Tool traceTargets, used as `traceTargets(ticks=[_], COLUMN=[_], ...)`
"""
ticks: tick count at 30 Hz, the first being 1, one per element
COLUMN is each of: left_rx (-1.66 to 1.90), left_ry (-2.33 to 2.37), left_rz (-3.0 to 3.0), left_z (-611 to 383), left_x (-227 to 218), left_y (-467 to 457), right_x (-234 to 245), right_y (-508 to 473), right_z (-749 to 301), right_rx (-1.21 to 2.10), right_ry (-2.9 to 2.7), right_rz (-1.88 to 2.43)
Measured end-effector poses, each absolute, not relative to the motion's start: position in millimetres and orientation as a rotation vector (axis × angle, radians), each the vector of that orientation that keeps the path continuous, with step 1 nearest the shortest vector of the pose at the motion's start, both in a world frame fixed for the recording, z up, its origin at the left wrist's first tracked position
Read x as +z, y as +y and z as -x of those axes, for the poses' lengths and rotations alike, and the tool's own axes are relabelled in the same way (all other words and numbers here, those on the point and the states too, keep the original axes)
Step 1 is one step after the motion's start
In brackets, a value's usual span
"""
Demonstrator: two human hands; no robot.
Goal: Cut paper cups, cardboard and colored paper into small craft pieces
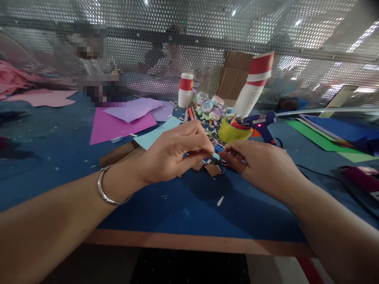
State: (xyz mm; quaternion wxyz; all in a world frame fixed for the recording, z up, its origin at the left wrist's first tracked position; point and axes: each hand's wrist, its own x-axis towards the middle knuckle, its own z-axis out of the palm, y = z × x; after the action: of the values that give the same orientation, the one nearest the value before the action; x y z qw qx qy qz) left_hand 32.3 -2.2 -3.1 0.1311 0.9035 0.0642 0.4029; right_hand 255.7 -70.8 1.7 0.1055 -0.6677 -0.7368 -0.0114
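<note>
My left hand [183, 152], with a silver bangle [103, 187] at the wrist, is closed in a pinch over the blue table [166, 209]. Facing it, my right hand [257, 161] is closed too, thumb against fingertips. A tiny light-blue bit [216, 156] shows between the two sets of fingertips; whether it is held or lies behind them, I cannot tell. Brown cardboard scraps [213, 169] lie just below the hands. Behind my right hand are a yellow roll-shaped holder [233, 130] and a blue glue gun [262, 124] with a red light.
Purple paper [118, 126] and light-blue paper [156, 132] lie left. Paper cups stand in a short stack [186, 90] and a tall leaning stack [251, 86], with paper cutouts [207, 106] between. Coloured sheets [325, 136] and a black cable [328, 177] are right; a perforated metal screen [201, 47] stands behind.
</note>
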Motion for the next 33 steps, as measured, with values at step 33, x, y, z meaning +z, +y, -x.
traceTargets(ticks=[33], left_rx=[0.873], left_ry=[0.741], left_rz=[-1.272], left_z=[-53], left_x=[0], left_y=[-20], right_x=[-10], right_y=[-70], right_z=[-237], right_rx=[0.561], right_ry=[-1.829], right_rz=[1.245])
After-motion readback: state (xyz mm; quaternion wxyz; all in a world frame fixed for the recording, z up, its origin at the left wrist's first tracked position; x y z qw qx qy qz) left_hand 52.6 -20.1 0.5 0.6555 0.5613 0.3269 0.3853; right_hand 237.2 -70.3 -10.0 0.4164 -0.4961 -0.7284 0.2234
